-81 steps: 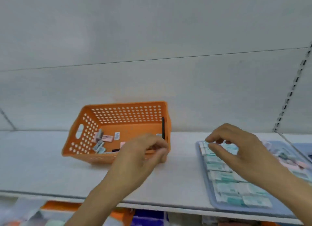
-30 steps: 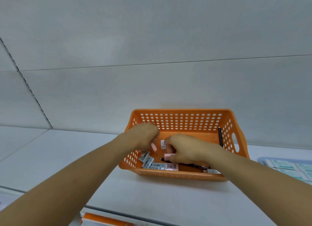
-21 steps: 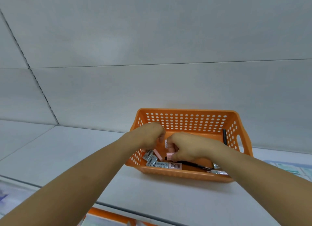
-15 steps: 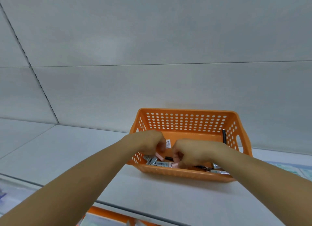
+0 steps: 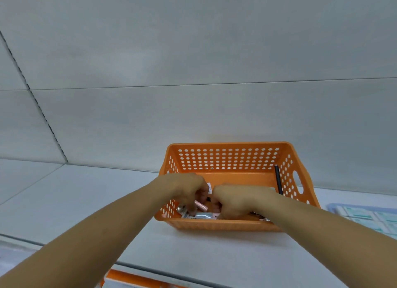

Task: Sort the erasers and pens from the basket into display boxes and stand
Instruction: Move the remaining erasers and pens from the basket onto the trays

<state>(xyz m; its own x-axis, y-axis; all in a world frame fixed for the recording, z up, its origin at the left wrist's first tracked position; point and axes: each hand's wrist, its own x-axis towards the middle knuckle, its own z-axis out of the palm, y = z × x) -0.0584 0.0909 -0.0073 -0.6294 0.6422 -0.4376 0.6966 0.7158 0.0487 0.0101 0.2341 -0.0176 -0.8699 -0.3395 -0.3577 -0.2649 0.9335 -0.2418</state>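
Basket (image 5: 229, 158): orange, with perforated walls and a handle slot in its right end wall; it sits on the white shelf (image 5: 86, 201), its back wall close to the grey rear panel.
Erasers (image 5: 200, 215): small wrapped pieces, some pink, some silvery with printed labels, lie on the basket floor along its near wall, toward its left end, partly hidden by the hands.
Pen (image 5: 278, 181): dark, leaning upright in the basket's back right corner against the end wall.
Left hand (image 5: 189, 191): inside the basket at its left end, fingers curled down among the erasers; a pink eraser (image 5: 200, 205) shows just under the fingertips, and I cannot tell whether it is gripped.
Right hand (image 5: 234, 199): inside the basket beside the left hand, almost touching it, fingers curled under; what it holds, if anything, is hidden.
Label (image 5: 209, 187): a small white tag shows between the two hands.
Tray (image 5: 365, 214): bluish, to the right of the basket on the same shelf, filled with pale green and white packets, cut off by the frame edge.
Lower shelf: below the basket's shelf, an orange object (image 5: 133, 279) shows at the bottom edge.
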